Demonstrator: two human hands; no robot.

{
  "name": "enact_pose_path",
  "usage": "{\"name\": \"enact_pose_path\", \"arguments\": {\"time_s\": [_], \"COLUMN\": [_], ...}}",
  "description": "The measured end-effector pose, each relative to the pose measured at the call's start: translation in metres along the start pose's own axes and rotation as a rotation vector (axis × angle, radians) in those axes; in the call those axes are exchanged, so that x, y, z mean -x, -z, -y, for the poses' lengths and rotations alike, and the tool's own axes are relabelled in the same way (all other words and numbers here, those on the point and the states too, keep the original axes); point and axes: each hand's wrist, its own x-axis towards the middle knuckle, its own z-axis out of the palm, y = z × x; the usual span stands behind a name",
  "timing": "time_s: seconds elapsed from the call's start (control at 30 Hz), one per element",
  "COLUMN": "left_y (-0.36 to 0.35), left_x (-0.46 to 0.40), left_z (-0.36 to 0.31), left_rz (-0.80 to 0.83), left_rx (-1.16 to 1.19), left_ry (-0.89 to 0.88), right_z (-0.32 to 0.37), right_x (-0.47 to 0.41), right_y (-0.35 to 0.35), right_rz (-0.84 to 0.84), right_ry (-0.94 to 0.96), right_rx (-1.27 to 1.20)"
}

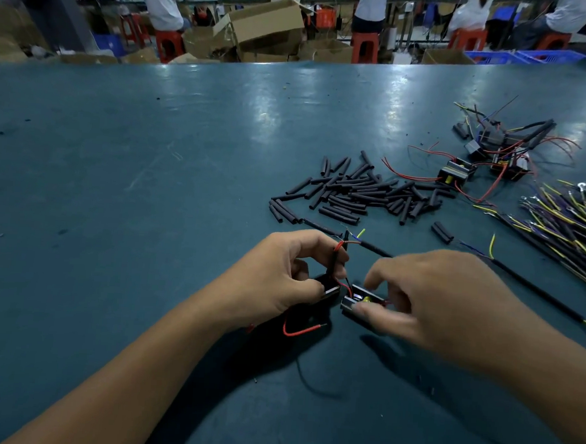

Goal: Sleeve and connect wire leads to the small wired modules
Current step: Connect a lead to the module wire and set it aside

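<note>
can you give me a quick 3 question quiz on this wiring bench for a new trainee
1. True or false: the pile of black sleeve pieces lies beyond both hands.
2. Which hand pinches the small module?
A. left hand
B. right hand
C. neither
3. Fill in: the loose wire curling on the table below the left hand is ____ in colour.

Key
1. True: the pile sits farther up the table than the hands.
2. B: thumb and fingers of the right hand close on the module.
3. Red.
</note>
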Motion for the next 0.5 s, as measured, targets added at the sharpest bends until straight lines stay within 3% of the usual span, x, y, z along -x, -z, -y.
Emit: {"name": "enact_pose_path", "arguments": {"time_s": [0.1, 0.37, 0.43, 0.5], "left_y": [0.0, -0.004, -0.007, -0.01], "left_x": [-0.001, -0.003, -0.004, -0.004], "left_z": [0.002, 0.006, 0.006, 0.005], "left_rz": [-0.002, -0.072, -0.13, -0.16], "left_rx": [0.005, 0.03, 0.111, 0.129], "left_ry": [0.003, -0.005, 0.006, -0.005], "right_z": [-0.005, -0.003, -0.002, -0.004], "right_x": [-0.001, -0.002, -0.002, -0.002], "right_y": [-0.008, -0.019, -0.019, -0.018], "right_rz": [0.093, 0.051, 0.029, -0.111], "right_ry": [-0.107, -0.313, -0.292, -0.174], "right_rx": [0.086, 0.116, 0.134, 0.086]}}
